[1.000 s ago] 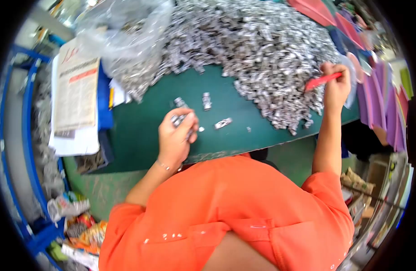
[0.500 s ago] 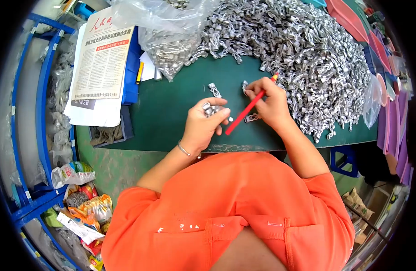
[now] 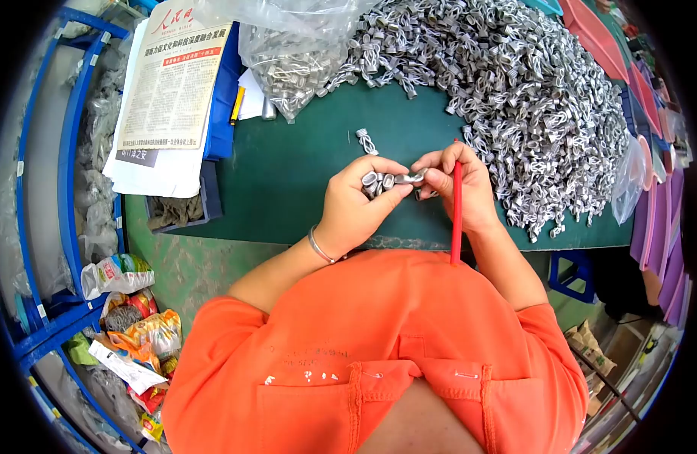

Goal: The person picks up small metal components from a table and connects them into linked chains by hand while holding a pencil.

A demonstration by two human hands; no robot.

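Note:
My left hand (image 3: 352,198) is closed around several small metal loop-shaped fittings (image 3: 372,183), with more of them showing between the fingers. One metal piece (image 3: 409,178) spans the gap between both hands, pinched at its ends by finger and thumb. Across the palm of my right hand (image 3: 469,185) lies a slim red pen-like stick (image 3: 456,212), its long end pointing toward my body. On the green table just beyond my left hand rests a single metal fitting (image 3: 366,141). The right fingers partly cover another fitting beneath them.
A large heap of metal fittings (image 3: 530,113) covers the table's back and right. At the back left stand a clear bag of fittings (image 3: 291,76) and a newspaper (image 3: 174,83) over a blue bin (image 3: 226,113). Blue shelving (image 3: 70,174) is on the left, pink trays (image 3: 590,34) on the right.
My right hand has come in to meet the left, and both now pinch one fitting. The red stick has swung from slanting left to pointing toward my body.

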